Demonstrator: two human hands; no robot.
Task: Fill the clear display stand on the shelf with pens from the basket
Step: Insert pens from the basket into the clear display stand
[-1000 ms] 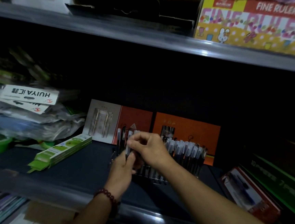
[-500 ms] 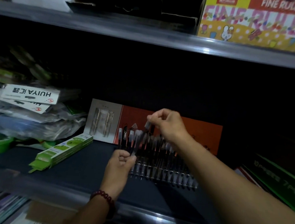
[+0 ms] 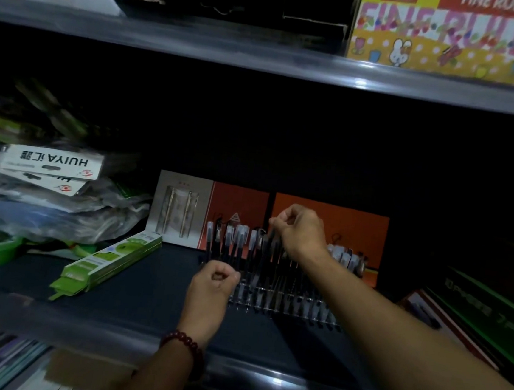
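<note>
Clear stand (image 3: 286,304) back fr. shelf edge (image 3: 264,379)

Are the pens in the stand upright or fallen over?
Upright: the pens stand caps-up in rows in the clear display stand, some leaning slightly.

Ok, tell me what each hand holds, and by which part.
The right hand pinches a pen by its top end, over the stand. The left hand is curled by the stand's front; whether it holds anything cannot be told.
</note>
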